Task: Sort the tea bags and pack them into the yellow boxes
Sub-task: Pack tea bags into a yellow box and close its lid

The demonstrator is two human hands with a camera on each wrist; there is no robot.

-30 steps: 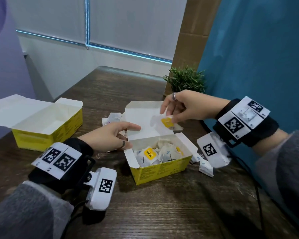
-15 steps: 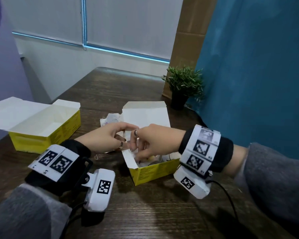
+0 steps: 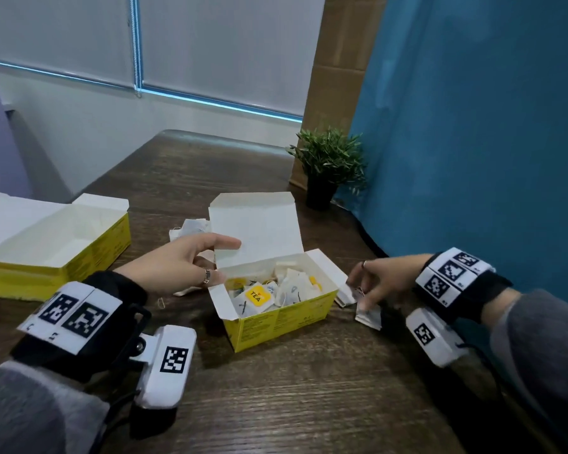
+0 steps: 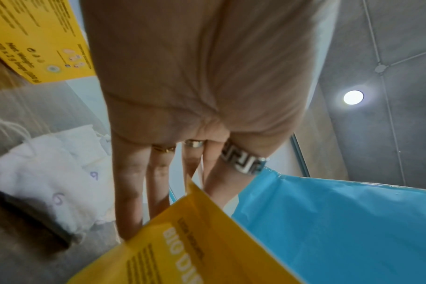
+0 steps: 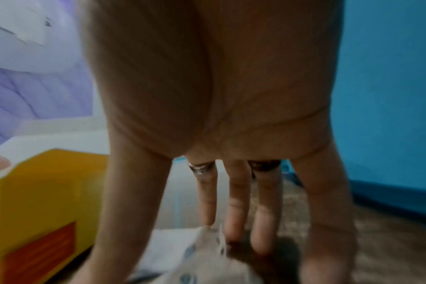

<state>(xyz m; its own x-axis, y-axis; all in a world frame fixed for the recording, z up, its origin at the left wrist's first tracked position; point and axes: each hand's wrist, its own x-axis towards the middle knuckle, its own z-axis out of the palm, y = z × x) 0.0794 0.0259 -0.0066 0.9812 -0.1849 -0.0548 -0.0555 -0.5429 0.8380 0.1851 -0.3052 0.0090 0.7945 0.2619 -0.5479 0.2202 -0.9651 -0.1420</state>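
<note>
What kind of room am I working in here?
Probably an office or meeting room: a dark wood table by a window with drawn roller blinds, a blue partition and a small potted plant.

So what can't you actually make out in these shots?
- Right hand: grip on the loose tea bags unclear; right wrist view blurred.
- Far yellow box: cut off by head view's left edge.
- Middle box: lower tea bags buried.
- Bag markings: too small.
</note>
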